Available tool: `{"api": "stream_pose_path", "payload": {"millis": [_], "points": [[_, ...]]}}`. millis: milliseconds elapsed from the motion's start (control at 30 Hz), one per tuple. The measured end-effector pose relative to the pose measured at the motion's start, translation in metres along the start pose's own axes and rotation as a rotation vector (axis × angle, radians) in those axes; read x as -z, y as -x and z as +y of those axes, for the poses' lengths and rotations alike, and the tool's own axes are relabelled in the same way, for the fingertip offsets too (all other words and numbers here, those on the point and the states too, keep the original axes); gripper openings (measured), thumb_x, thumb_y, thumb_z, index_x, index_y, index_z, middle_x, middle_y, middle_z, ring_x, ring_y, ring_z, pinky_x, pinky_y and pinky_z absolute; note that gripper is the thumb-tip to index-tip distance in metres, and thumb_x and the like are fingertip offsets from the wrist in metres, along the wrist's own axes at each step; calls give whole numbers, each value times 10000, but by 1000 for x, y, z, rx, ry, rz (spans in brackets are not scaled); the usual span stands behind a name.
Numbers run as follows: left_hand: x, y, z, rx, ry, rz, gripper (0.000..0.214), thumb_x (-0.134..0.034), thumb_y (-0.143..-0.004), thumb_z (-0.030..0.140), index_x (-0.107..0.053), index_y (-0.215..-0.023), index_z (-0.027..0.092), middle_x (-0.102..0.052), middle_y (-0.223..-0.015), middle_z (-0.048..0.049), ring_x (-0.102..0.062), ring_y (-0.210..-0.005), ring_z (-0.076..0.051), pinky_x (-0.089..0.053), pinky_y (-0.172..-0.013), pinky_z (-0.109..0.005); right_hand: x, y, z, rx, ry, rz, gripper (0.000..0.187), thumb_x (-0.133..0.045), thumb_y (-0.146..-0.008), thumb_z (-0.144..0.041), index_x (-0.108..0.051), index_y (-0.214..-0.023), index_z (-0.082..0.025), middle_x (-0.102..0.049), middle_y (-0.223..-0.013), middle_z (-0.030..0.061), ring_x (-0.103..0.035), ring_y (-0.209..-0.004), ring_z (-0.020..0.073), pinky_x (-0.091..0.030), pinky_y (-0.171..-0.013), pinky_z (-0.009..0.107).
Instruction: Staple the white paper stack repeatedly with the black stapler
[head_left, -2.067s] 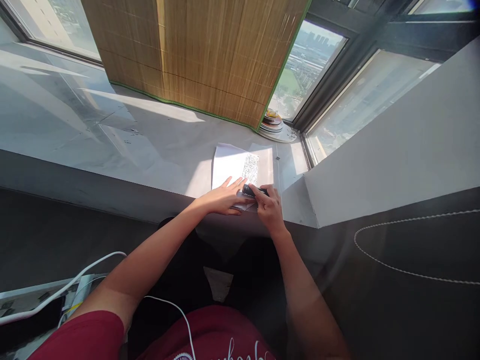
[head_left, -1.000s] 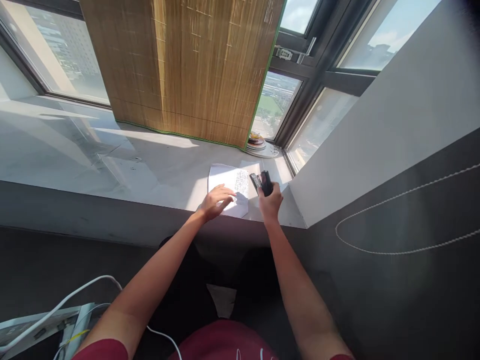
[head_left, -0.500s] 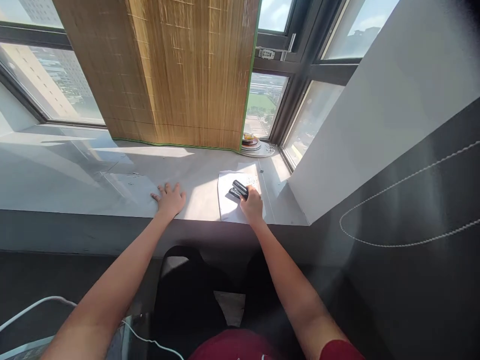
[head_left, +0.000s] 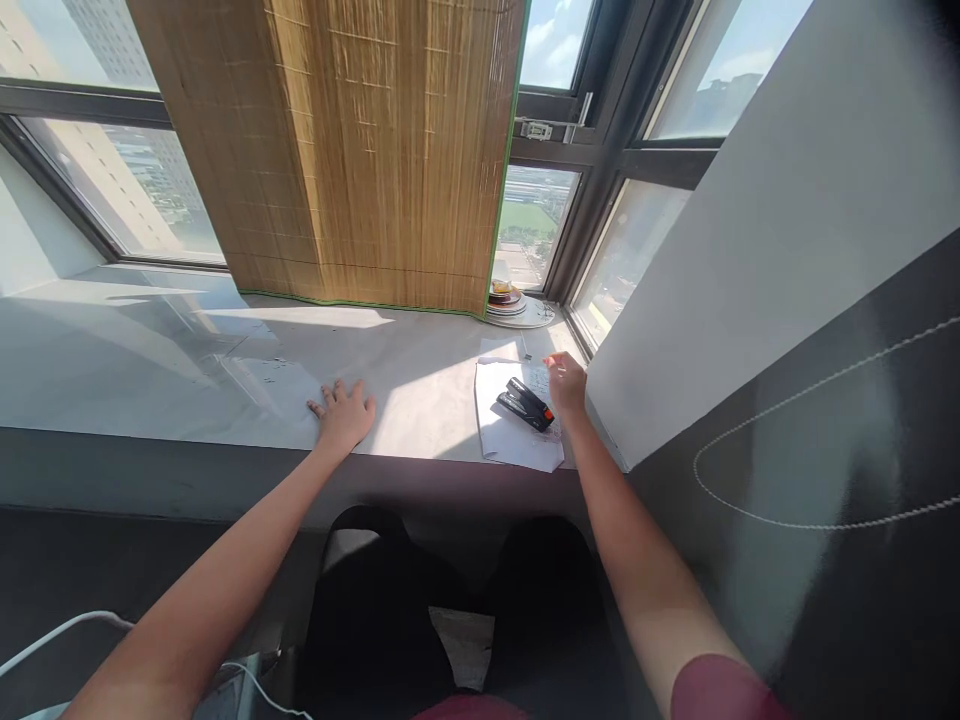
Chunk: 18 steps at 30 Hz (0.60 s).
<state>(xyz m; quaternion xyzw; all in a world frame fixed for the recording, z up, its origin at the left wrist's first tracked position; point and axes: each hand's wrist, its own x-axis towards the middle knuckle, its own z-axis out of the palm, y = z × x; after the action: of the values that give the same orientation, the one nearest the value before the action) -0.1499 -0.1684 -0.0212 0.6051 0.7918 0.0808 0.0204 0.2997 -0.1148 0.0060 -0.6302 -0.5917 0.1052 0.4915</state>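
My left hand (head_left: 345,413) lies flat on the white sill, palm down and fingers spread, with nothing in it. White paper sheets (head_left: 499,440) lie on the sill to the right, their near corner at the front edge. A black stapler (head_left: 526,404) with a red-orange spot at one end rests on the sheets, apart from my fingers. My right hand (head_left: 568,382) is just beyond the stapler's right side, over the right edge of the papers. Its fingers are curled together; whatever they may pinch is hidden. A small dark item (head_left: 527,357) lies left of these fingertips.
A bamboo blind (head_left: 375,160) hangs before the window, its lower edge near the sill (head_left: 427,350). Stacked plates (head_left: 517,312) stand in the back right corner. A white wall (head_left: 720,250) bounds the right side. A beaded cord (head_left: 787,525) loops at the right.
My right hand has let go of the stapler and moved right. The papers, with the stapler on them, have shifted right and turned slightly. My left hand stays flat on the sill.
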Motion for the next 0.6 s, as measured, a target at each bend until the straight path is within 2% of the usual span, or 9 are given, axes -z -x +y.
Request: {"api": "stream_pose_path", "payload": {"millis": [100, 200, 267, 367, 467, 533, 600], "points": [[5, 4, 2, 2, -2, 3, 682, -319, -1116, 475, -462, -1716, 187, -303, -1815, -254, -223, -1686, -533, -213, -1290, -822, -22, -23, 9, 63, 153, -204, 335, -529, -985, -332, -731, -1210, -187, -757, -1335, 195, -681, -1320, 326, -532, -1129, 517], [8, 7, 3, 6, -4, 1, 677, -319, -1118, 470, -468, -1715, 187, -310, -1814, -251, -235, -1686, -523, -223, -1295, -809, -41, -26, 19, 125, 397, -381, 491, -608, -998, -394, -668, -1431, -171, -540, -1664, 224, -407, -1629, 390, -327, -1305, 638], [8, 7, 3, 8, -4, -3, 683, -314, -1119, 476, -462, -1719, 183, -304, -1815, -253, -233, -1687, -524, -221, -1298, -808, -48, -23, 25, 110, 473, -454, 547, -571, -1041, -433, -613, -1521, -172, -444, -1741, 229, -318, -1680, 394, -239, -1339, 660], [7, 6, 2, 7, -5, -5, 692, -304, -1120, 475, -457, -1721, 170, -295, -1816, -261, -225, -1685, -538, -211, -1293, -822, -52, -22, 25, 99, 492, -484, 503, -529, -1071, -404, -626, -1508, -176, -472, -1715, 259, -407, -1634, 396, -258, -1320, 678], [6, 3, 0, 9, 9, -23, 697, -310, -1118, 488, -450, -1726, 178, -292, -1819, -256, -211, -1689, -541, -204, -1292, -829, -64, -19, 10, 129, 494, -496, 463, -514, -1081, -369, -639, -1490, -192, -488, -1706, 264, -446, -1604, 393, -309, -1270, 701], [4, 2, -1, 11, 22, -28, 700, -325, -1115, 505, -451, -1727, 192, -289, -1824, -245, -206, -1690, -540, -198, -1296, -829, -84, -14, -9, 167, 487, -511, 471, -509, -1092, -374, -623, -1510, -188, -471, -1722, 259, -425, -1616, 373, -321, -1260, 670], [3, 2, -1, 15, 28, -12, 698, -343, -1110, 512, -461, -1722, 199, -294, -1826, -234, -211, -1689, -540, -196, -1300, -826, -112, -6, -36, 222, 470, -519, 492, -505, -1109, -385, -601, -1529, -147, -461, -1723, 274, -411, -1622, 359, -316, -1263, 638]]}}
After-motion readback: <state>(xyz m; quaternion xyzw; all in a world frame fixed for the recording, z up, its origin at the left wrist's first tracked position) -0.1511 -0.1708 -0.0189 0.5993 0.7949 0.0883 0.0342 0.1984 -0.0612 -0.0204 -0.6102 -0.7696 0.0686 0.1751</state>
